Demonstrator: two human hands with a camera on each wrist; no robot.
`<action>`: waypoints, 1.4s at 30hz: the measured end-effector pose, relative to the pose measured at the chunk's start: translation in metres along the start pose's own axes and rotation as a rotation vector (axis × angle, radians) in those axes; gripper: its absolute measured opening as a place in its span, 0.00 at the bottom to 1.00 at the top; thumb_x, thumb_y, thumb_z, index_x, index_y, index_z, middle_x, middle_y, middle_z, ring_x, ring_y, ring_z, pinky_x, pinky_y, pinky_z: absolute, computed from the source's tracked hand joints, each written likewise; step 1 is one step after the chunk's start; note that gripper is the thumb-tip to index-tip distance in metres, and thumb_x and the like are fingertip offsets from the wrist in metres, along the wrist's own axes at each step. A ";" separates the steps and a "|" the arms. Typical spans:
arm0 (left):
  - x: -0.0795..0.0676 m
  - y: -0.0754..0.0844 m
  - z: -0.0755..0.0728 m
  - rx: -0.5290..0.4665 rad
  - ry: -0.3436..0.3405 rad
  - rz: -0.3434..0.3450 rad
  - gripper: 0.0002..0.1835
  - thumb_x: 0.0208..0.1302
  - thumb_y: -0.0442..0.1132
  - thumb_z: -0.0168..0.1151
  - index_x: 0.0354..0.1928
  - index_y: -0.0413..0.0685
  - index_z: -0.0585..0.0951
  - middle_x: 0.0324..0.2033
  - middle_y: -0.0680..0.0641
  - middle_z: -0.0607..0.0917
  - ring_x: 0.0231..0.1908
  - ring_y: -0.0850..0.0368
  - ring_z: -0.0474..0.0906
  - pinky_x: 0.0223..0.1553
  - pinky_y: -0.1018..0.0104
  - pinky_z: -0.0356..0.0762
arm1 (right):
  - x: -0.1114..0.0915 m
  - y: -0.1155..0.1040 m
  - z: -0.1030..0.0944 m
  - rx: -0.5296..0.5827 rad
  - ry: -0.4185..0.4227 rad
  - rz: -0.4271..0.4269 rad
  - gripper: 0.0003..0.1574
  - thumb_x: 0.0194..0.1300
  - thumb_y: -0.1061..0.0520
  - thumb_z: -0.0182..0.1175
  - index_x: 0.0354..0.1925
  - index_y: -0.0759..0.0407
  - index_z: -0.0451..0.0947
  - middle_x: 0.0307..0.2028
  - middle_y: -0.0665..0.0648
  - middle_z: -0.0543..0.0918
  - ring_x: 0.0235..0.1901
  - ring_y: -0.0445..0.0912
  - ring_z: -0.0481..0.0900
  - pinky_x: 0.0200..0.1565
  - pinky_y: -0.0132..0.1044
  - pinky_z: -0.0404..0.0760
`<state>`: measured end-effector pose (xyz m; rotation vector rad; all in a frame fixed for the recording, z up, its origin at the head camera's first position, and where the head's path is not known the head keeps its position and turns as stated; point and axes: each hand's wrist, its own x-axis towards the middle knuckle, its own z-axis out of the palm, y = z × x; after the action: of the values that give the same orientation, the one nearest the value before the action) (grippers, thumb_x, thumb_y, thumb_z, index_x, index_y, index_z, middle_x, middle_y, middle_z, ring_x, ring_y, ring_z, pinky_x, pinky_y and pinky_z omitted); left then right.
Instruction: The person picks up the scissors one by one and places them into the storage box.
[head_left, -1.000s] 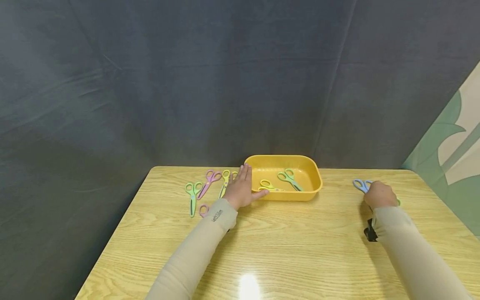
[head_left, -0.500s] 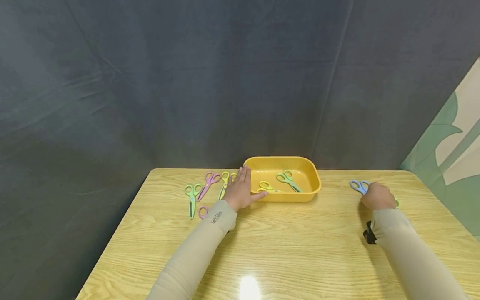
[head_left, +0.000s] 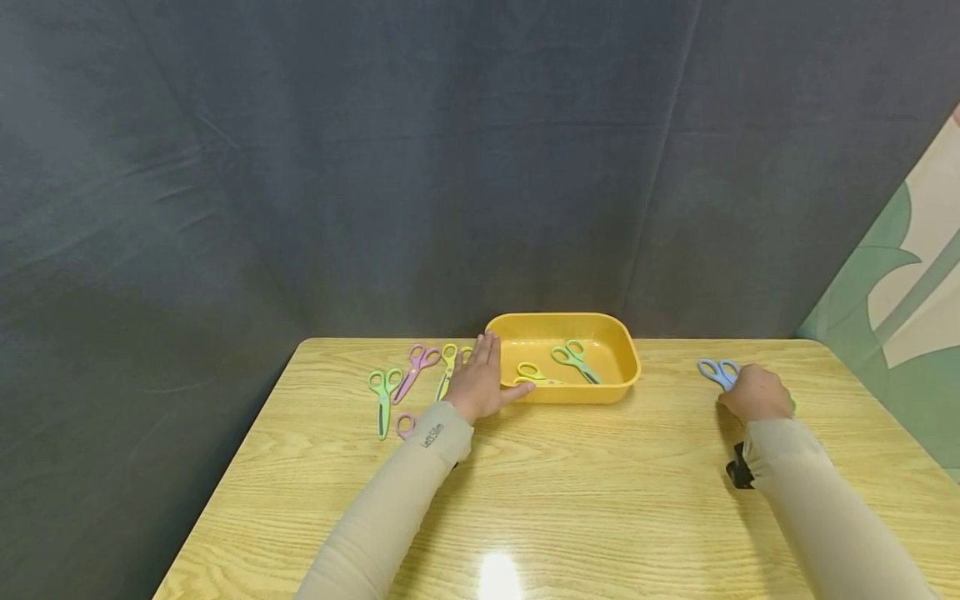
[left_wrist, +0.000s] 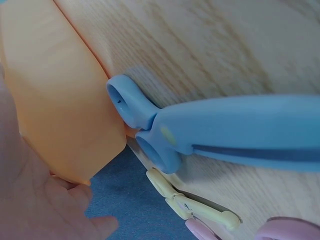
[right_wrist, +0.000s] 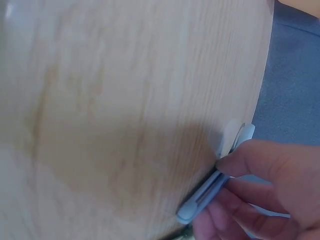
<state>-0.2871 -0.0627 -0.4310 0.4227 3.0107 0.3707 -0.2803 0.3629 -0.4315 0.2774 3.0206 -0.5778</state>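
Around a yellow bin (head_left: 577, 393) on the wooden surface (head_left: 592, 492), green scissors (head_left: 384, 417) lie farthest out, between eight and nine o'clock. Pink scissors (head_left: 408, 385) lie beside them at nine, and a pink handle loop (head_left: 406, 415) shows at eight beside the left sleeve (head_left: 390, 508). Next come yellow scissors (head_left: 446, 383), partly hidden by the left hand (head_left: 477, 389). Its grip is spread, straight fingers against the bin's nine o'clock end, thumb at the front wall. The left wrist view shows a blue pair (left_wrist: 225, 125) close to the bin. Inside lie a yellow pair (head_left: 542, 377) at seven o'clock and a green pair (head_left: 579, 360) near the middle. Well apart at three o'clock, blue scissors (head_left: 724, 379) are pinched between thumb and fingers of the right hand (head_left: 757, 393), handles toward ten o'clock.
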 end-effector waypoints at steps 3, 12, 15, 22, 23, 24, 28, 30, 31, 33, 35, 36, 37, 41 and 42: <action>0.001 0.000 0.001 0.017 -0.004 0.000 0.61 0.64 0.79 0.45 0.80 0.39 0.41 0.80 0.41 0.41 0.79 0.48 0.36 0.76 0.42 0.42 | -0.001 0.002 0.002 0.008 0.004 -0.005 0.16 0.58 0.57 0.64 0.27 0.68 0.70 0.24 0.66 0.75 0.25 0.59 0.75 0.24 0.48 0.75; 0.001 0.000 0.002 0.021 0.001 -0.001 0.61 0.64 0.79 0.45 0.80 0.39 0.42 0.80 0.41 0.42 0.79 0.48 0.36 0.75 0.42 0.43 | -0.003 -0.001 0.002 0.015 -0.012 0.015 0.17 0.59 0.56 0.64 0.28 0.67 0.69 0.23 0.64 0.74 0.25 0.58 0.75 0.25 0.49 0.75; 0.002 -0.001 0.004 0.019 0.006 0.004 0.61 0.64 0.79 0.45 0.80 0.39 0.42 0.80 0.41 0.42 0.79 0.47 0.37 0.75 0.41 0.43 | -0.003 0.000 0.003 0.017 -0.018 0.023 0.18 0.60 0.55 0.64 0.26 0.66 0.67 0.23 0.63 0.72 0.25 0.57 0.73 0.26 0.49 0.74; 0.001 0.000 0.004 0.020 0.000 0.002 0.61 0.64 0.79 0.45 0.80 0.40 0.42 0.80 0.42 0.41 0.79 0.47 0.37 0.75 0.41 0.43 | -0.004 -0.001 0.003 0.012 -0.034 0.032 0.20 0.62 0.54 0.63 0.22 0.61 0.65 0.22 0.62 0.71 0.25 0.57 0.73 0.27 0.49 0.74; 0.001 0.000 0.004 0.020 0.001 0.001 0.61 0.64 0.79 0.45 0.80 0.40 0.42 0.80 0.42 0.41 0.79 0.47 0.37 0.75 0.41 0.43 | -0.003 -0.002 0.003 0.012 -0.040 0.035 0.19 0.62 0.54 0.63 0.22 0.61 0.66 0.23 0.62 0.72 0.26 0.57 0.73 0.27 0.50 0.74; 0.001 0.000 0.004 0.020 0.000 0.000 0.61 0.64 0.79 0.45 0.80 0.40 0.42 0.80 0.42 0.41 0.79 0.47 0.37 0.75 0.41 0.43 | -0.003 -0.003 0.002 0.012 -0.044 0.033 0.19 0.62 0.54 0.63 0.23 0.62 0.68 0.23 0.62 0.73 0.26 0.57 0.74 0.28 0.51 0.75; 0.001 0.000 0.003 0.023 0.003 -0.004 0.61 0.64 0.79 0.45 0.80 0.40 0.42 0.80 0.42 0.42 0.79 0.48 0.36 0.76 0.42 0.42 | -0.001 -0.008 0.001 0.017 -0.046 0.014 0.17 0.63 0.55 0.63 0.23 0.62 0.71 0.23 0.62 0.75 0.26 0.57 0.75 0.28 0.53 0.75; 0.001 0.000 0.002 0.022 0.001 -0.007 0.61 0.64 0.79 0.45 0.80 0.40 0.41 0.80 0.42 0.41 0.79 0.48 0.36 0.76 0.42 0.42 | -0.001 -0.010 0.002 0.007 -0.029 -0.022 0.17 0.62 0.55 0.63 0.22 0.62 0.71 0.22 0.61 0.75 0.25 0.56 0.74 0.27 0.51 0.75; 0.001 0.000 0.002 0.021 0.000 -0.007 0.61 0.64 0.79 0.45 0.80 0.40 0.41 0.80 0.42 0.41 0.79 0.48 0.36 0.76 0.42 0.42 | -0.001 -0.011 0.002 0.003 -0.020 -0.038 0.17 0.62 0.56 0.63 0.21 0.62 0.71 0.22 0.60 0.75 0.24 0.55 0.73 0.26 0.50 0.74; 0.001 0.000 0.001 0.018 -0.002 -0.009 0.61 0.64 0.79 0.45 0.80 0.39 0.41 0.80 0.42 0.40 0.79 0.48 0.36 0.76 0.43 0.42 | -0.001 -0.013 0.002 -0.006 0.001 -0.070 0.17 0.62 0.56 0.63 0.21 0.62 0.71 0.21 0.59 0.74 0.23 0.54 0.72 0.25 0.47 0.73; 0.000 0.000 0.001 0.014 -0.002 -0.010 0.61 0.64 0.79 0.46 0.80 0.39 0.41 0.80 0.42 0.40 0.79 0.48 0.36 0.76 0.43 0.42 | -0.001 -0.015 0.002 -0.013 0.020 -0.099 0.17 0.61 0.57 0.63 0.20 0.62 0.71 0.20 0.59 0.74 0.22 0.53 0.72 0.23 0.45 0.72; 0.000 0.001 0.000 0.012 -0.002 -0.009 0.61 0.64 0.78 0.46 0.80 0.39 0.41 0.80 0.42 0.39 0.79 0.48 0.36 0.76 0.43 0.42 | -0.001 -0.016 0.002 -0.013 0.026 -0.107 0.17 0.61 0.57 0.63 0.20 0.62 0.71 0.20 0.58 0.74 0.21 0.52 0.71 0.23 0.44 0.71; 0.000 0.001 0.000 0.013 -0.002 -0.010 0.61 0.64 0.78 0.47 0.80 0.39 0.41 0.80 0.42 0.39 0.79 0.49 0.36 0.76 0.43 0.41 | -0.001 -0.017 0.002 -0.010 0.031 -0.115 0.18 0.62 0.57 0.63 0.19 0.61 0.71 0.19 0.58 0.74 0.21 0.52 0.71 0.22 0.44 0.71; 0.000 0.001 -0.001 0.008 -0.006 -0.010 0.61 0.64 0.78 0.47 0.80 0.39 0.41 0.80 0.42 0.39 0.79 0.49 0.35 0.76 0.43 0.41 | -0.001 -0.022 0.001 -0.001 0.054 -0.151 0.20 0.62 0.58 0.62 0.16 0.58 0.69 0.17 0.56 0.72 0.19 0.51 0.69 0.21 0.42 0.69; -0.001 0.002 -0.001 0.009 -0.009 -0.010 0.61 0.64 0.78 0.47 0.80 0.39 0.41 0.80 0.42 0.39 0.79 0.49 0.35 0.76 0.43 0.41 | -0.001 -0.023 0.001 0.002 0.063 -0.160 0.21 0.62 0.58 0.62 0.15 0.57 0.68 0.17 0.56 0.72 0.19 0.50 0.69 0.20 0.42 0.68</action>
<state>-0.2863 -0.0617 -0.4292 0.4084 3.0062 0.3538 -0.2840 0.3412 -0.4239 0.0551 3.1228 -0.5935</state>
